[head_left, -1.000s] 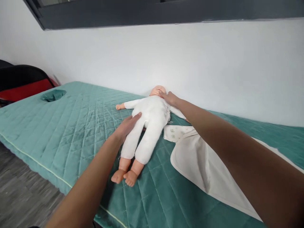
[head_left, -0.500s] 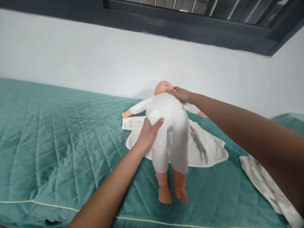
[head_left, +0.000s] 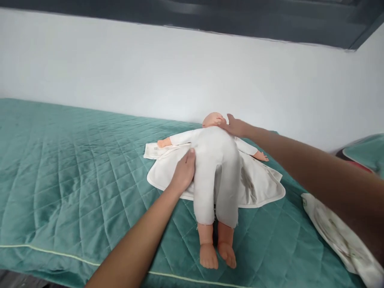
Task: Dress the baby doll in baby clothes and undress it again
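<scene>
A baby doll (head_left: 214,156) with a white cloth body and bare plastic feet lies on its back, feet towards me. Beneath it a small white jacket (head_left: 264,190) is spread open on the green quilt. The doll's arms stretch out to both sides over the jacket. My left hand (head_left: 183,172) grips the doll's hip from the left, thumb on top, other fingers partly hidden. At the doll's neck and shoulder, beside its head, my right hand (head_left: 235,127) keeps hold; some of its fingers are out of sight behind the doll.
The green quilted bedspread (head_left: 75,180) has a pale piping line near its front edge. A patterned white cloth (head_left: 333,228) lies at the right, partly behind my right arm. Behind the bed rises a white wall (head_left: 120,68) under a dark window frame (head_left: 210,18).
The doll has come down onto the spread jacket, its head slightly lower and further right. My left thumb has slid from its front to its side. The view has tilted down.
</scene>
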The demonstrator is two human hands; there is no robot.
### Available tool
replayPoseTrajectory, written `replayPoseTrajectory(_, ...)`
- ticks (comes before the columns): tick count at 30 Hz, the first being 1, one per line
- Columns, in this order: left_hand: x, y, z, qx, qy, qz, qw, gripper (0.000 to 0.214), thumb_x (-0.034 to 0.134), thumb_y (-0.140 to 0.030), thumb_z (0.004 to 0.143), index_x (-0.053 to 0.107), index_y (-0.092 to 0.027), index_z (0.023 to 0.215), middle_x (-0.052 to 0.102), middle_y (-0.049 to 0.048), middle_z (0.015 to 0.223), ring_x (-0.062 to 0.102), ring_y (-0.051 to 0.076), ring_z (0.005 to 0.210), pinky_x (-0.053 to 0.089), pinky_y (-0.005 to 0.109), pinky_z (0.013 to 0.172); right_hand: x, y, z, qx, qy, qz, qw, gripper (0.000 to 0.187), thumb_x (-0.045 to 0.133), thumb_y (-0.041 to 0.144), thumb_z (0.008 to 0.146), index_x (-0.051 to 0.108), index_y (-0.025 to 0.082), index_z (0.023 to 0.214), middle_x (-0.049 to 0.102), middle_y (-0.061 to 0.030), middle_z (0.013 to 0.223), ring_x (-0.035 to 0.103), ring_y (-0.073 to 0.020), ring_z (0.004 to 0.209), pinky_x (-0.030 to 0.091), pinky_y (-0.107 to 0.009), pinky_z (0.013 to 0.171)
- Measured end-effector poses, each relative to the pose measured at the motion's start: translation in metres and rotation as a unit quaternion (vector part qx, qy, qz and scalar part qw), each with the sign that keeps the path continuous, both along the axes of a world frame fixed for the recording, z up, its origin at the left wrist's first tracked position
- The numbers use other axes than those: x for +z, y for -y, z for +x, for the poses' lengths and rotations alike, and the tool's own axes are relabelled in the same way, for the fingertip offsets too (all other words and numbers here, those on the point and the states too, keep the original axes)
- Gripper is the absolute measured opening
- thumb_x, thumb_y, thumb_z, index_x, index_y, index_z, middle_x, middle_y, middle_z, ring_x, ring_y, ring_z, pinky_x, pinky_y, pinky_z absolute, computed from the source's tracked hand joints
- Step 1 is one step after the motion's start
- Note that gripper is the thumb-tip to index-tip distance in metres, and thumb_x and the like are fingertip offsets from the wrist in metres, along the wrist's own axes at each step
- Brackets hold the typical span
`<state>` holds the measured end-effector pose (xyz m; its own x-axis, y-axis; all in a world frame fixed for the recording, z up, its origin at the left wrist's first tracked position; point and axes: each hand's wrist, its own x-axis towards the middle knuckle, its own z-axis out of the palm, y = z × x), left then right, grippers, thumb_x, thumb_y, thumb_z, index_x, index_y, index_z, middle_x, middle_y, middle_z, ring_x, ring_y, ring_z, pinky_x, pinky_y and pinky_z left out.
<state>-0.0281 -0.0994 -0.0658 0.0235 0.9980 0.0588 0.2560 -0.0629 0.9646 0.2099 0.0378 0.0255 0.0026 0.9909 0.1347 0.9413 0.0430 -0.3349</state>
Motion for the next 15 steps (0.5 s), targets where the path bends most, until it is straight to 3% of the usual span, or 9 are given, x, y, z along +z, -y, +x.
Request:
replayPoseTrajectory(2,-0.001,-0.011,-0.006,0.043,-0.136,0.067,0.988,0.051,0.029,-0.05,0.104,0.068,-0.02,0.09,0.073,0.0123,0.095,0.067,0.031,0.101,0.05,0.045,0.092,0.018,-0.002,-0.008,0.007,0.107,0.001,0.994,0.091,0.049,0.081,0.084,0.048,0.01,0.14,0.071,-0.0253,0.114,0.064,-0.0441,0.108,0.046,-0.059,0.096)
replayPoseTrajectory(4,-0.002,-0.024,-0.009,0.07,-0.279,0.125,0.95,0.035,0.037,-0.035,0.102,0.068,-0.019,0.095,0.071,0.0134,0.099,0.064,0.032,0.103,0.05,0.044,0.087,0.028,0.001,-0.031,0.038,0.144,0.052,0.988,0.077,0.047,0.071,0.092,0.049,0.011,0.139,0.071,-0.0224,0.111,0.063,-0.0422,0.108,0.045,-0.058,0.095)
replayPoseTrajectory(7,-0.007,-0.043,-0.01,0.069,-0.419,0.141,0.895,0.029,0.044,-0.019,0.095,0.065,-0.015,0.114,0.064,0.019,0.117,0.058,0.036,0.113,0.05,0.047,0.087,0.017,0.01,-0.09,0.163,0.141,0.075,0.974,0.051,0.054,0.049,0.095,0.054,0.014,0.133,0.067,-0.0187,0.124,0.06,-0.0372,0.116,0.048,-0.05,0.095)
replayPoseTrajectory(9,-0.011,-0.052,-0.011,0.059,-0.443,0.128,0.885,0.032,0.046,-0.017,0.093,0.063,-0.012,0.12,0.061,0.0215,0.121,0.057,0.037,0.115,0.05,0.049,0.088,-0.004,0.013,-0.13,0.249,0.188,0.062,0.948,0.043,0.06,0.035,0.091,0.058,0.015,0.128,0.061,-0.019,0.135,0.052,-0.0385,0.126,0.045,-0.051,0.1)
replayPoseTrajectory(11,-0.016,-0.058,-0.013,0.055,-0.438,0.121,0.889,0.032,0.048,-0.019,0.092,0.064,-0.012,0.12,0.06,0.0223,0.121,0.056,0.038,0.115,0.05,0.05,0.09,-0.025,0.012,-0.159,0.263,0.206,0.028,0.942,0.04,0.059,0.023,0.088,0.059,0.014,0.127,0.058,-0.0192,0.141,0.047,-0.0388,0.133,0.039,-0.053,0.107)
replayPoseTrajectory(15,-0.021,-0.065,-0.021,0.049,-0.413,0.117,0.902,0.029,0.051,-0.02,0.09,0.069,-0.015,0.113,0.064,0.0201,0.117,0.059,0.037,0.113,0.051,0.047,0.086,-0.045,-0.005,-0.175,0.256,0.179,-0.061,0.948,0.032,0.056,0.027,0.089,0.066,0.019,0.118,0.07,-0.0139,0.125,0.063,-0.0348,0.113,0.048,-0.047,0.093)
